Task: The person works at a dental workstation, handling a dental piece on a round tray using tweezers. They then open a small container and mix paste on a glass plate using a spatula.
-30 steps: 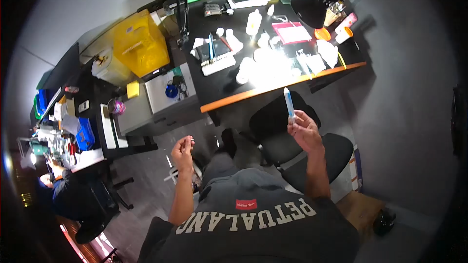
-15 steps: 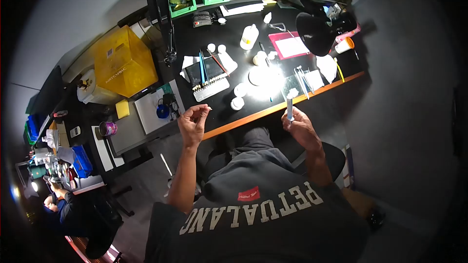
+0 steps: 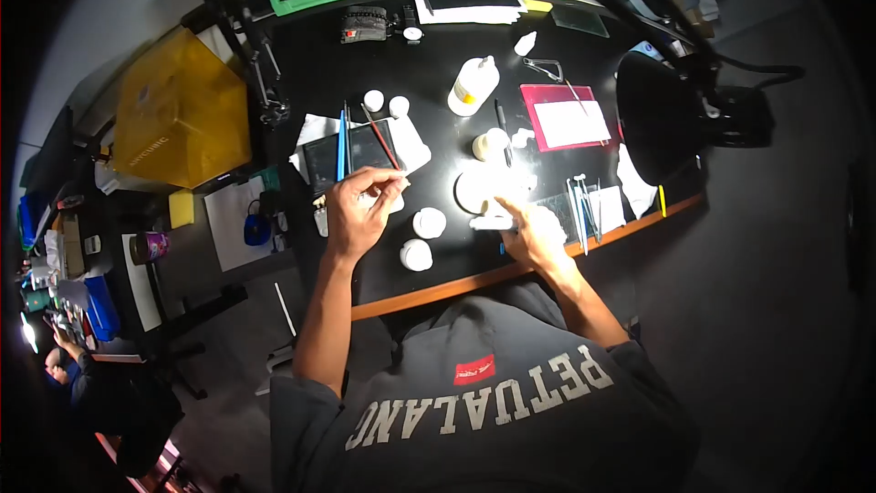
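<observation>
My left hand (image 3: 358, 210) hovers over the near edge of the tooth-shade-like strip and dark pad, thumb and fingertips pinched together; whatever tiny pale thing they hold is too small to name. Lit brightly by the lamp, my right hand (image 3: 538, 237) is closed around a slim pale tube like a syringe (image 3: 491, 222), which lies sideways. Just beyond it is a round white dish (image 3: 473, 190), partly washed out by glare. Between my hands stand two small white jars, one (image 3: 429, 222) behind the other (image 3: 416, 255).
A white bottle (image 3: 474, 87) stands farther back. Brushes (image 3: 343, 141) rest on a dark pad at left. Thin metal tools (image 3: 584, 210) lie at right beside a pink board (image 3: 570, 116). A black lamp head (image 3: 671, 119) overhangs the right side. Another person (image 3: 100, 411) works at far left.
Both hands have moved forward over the table. The syringe-like tube has turned from upright to sideways and is now near the white dish. The camera view has shifted too.
</observation>
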`<control>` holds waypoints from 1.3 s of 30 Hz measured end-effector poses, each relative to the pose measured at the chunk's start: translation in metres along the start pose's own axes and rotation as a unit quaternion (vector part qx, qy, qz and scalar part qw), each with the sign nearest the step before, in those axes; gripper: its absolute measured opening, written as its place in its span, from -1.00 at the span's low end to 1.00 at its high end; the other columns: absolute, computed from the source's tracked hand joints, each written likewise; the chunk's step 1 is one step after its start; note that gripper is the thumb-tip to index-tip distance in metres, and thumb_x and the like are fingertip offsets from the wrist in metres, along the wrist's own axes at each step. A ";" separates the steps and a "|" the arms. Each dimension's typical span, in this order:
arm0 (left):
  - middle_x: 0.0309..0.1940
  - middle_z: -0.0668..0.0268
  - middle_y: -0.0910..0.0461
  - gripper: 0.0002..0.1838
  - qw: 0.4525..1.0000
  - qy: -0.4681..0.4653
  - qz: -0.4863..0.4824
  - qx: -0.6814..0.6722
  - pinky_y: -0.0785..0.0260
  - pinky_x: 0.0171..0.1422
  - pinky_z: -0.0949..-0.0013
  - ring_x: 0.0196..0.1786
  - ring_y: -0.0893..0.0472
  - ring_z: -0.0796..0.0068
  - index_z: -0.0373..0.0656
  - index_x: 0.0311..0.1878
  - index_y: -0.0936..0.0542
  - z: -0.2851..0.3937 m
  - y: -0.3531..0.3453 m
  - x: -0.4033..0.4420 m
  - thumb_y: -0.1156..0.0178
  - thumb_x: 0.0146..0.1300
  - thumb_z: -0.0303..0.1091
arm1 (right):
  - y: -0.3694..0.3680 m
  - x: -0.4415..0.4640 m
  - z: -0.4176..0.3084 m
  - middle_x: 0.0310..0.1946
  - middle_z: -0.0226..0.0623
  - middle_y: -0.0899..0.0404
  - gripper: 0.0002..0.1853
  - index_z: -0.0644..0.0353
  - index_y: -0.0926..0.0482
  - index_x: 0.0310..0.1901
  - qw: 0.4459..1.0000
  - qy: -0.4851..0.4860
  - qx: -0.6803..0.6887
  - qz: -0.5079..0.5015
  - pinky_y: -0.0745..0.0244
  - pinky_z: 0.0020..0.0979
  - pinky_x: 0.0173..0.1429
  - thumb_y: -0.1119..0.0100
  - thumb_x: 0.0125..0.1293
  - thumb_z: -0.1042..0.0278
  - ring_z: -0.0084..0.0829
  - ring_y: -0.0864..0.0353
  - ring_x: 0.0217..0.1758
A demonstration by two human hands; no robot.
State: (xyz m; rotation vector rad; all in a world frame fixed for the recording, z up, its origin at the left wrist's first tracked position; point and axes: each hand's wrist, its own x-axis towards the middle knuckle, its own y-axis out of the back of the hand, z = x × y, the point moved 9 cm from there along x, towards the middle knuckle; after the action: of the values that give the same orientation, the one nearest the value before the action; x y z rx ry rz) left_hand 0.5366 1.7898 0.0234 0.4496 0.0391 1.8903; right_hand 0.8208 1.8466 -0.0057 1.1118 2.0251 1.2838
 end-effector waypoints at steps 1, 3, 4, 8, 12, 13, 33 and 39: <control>-0.31 0.20 -0.79 -0.92 0.999 0.002 -0.031 0.018 -0.50 -0.27 0.45 -0.35 -0.72 0.53 -0.28 -0.15 -0.77 0.006 -0.011 0.012 -0.43 0.34 -0.49 | -0.006 0.002 -0.001 -0.25 0.06 -0.75 -0.41 0.07 -0.63 0.30 0.999 0.010 -0.004 -0.038 -0.66 -0.03 -0.01 -0.29 0.14 0.46 0.11 -0.77 -0.19; -0.33 0.23 -0.80 -0.90 0.996 -0.001 -0.087 0.024 -0.48 -0.28 0.46 -0.39 -0.68 0.59 -0.28 -0.15 -0.79 0.003 -0.036 0.029 -0.44 0.34 -0.47 | -0.016 0.002 0.004 -0.25 0.04 -0.76 -0.38 0.11 -0.60 0.31 0.995 0.091 0.004 -0.033 -0.65 -0.04 -0.01 -0.29 0.12 0.50 0.09 -0.76 -0.21; -0.35 0.25 -0.80 -0.90 0.993 -0.021 -0.112 0.029 -0.47 -0.25 0.48 -0.37 -0.67 0.63 -0.29 -0.14 -0.80 0.004 -0.048 0.034 -0.44 0.33 -0.48 | -0.017 0.000 -0.002 -0.25 0.03 -0.76 -0.36 0.12 -0.58 0.32 0.991 0.133 0.009 -0.031 -0.65 -0.05 -0.01 -0.28 0.11 0.51 0.09 -0.76 -0.22; -0.37 0.30 -0.79 -0.89 0.976 -0.017 -0.202 0.077 -0.43 -0.24 0.44 -0.38 -0.61 0.62 -0.22 -0.13 -0.82 -0.004 -0.090 0.046 -0.46 0.32 -0.42 | -0.004 -0.021 -0.013 -0.38 -0.25 -0.73 -0.39 0.22 -0.58 0.29 0.985 0.163 -0.019 -0.044 -0.41 -0.20 -0.29 -0.35 0.13 0.59 -0.23 -0.73 -0.40; -0.25 0.28 -0.84 -0.84 0.959 -0.013 -0.265 0.095 -0.52 -0.10 0.45 -0.20 -0.72 0.60 -0.26 -0.08 -0.81 -0.022 -0.117 0.052 -0.42 0.36 -0.40 | 0.002 -0.062 -0.030 -0.49 -0.39 -0.68 -0.45 0.17 -0.63 0.28 0.956 0.262 0.104 -0.085 -0.26 -0.29 -0.37 -0.50 0.23 0.43 -0.37 -0.58 -0.56; -0.25 0.26 -0.84 -0.84 0.960 -0.013 -0.265 0.092 -0.57 0.00 0.43 -0.15 -0.75 0.58 -0.28 -0.08 -0.81 -0.024 -0.121 0.052 -0.42 0.37 -0.40 | 0.001 -0.072 -0.031 -0.52 -0.43 -0.64 -0.46 0.18 -0.65 0.27 0.945 0.292 0.139 -0.048 -0.23 -0.31 -0.38 -0.51 0.22 0.43 -0.40 -0.53 -0.58; -0.27 0.33 -0.78 -0.84 0.923 0.001 -0.305 0.233 -0.43 -0.16 0.44 -0.24 -0.64 0.58 -0.11 -0.12 -0.88 -0.021 -0.169 0.057 -0.51 0.25 -0.35 | -0.027 -0.125 0.022 -0.71 -0.51 -0.33 -0.65 0.25 -0.75 -0.07 0.893 0.347 0.237 0.161 -0.05 -0.33 -0.45 -0.46 0.03 0.46 -0.50 -0.30 -0.70; -0.27 0.33 -0.78 -0.82 0.919 -0.002 -0.320 0.230 -0.41 -0.17 0.43 -0.25 -0.63 0.58 -0.09 -0.11 -0.88 -0.020 -0.171 0.055 -0.52 0.23 -0.34 | -0.026 -0.124 0.023 -0.74 -0.52 -0.28 -0.70 0.24 -0.77 -0.14 0.885 0.357 0.243 0.174 -0.01 -0.33 -0.48 -0.43 0.03 0.44 -0.51 -0.26 -0.73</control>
State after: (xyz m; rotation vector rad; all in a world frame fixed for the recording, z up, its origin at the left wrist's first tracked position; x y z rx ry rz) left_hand 0.6683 1.9056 -0.0207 0.6642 0.5710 1.2188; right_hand 0.8960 1.7480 -0.0412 1.4130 2.9170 1.5705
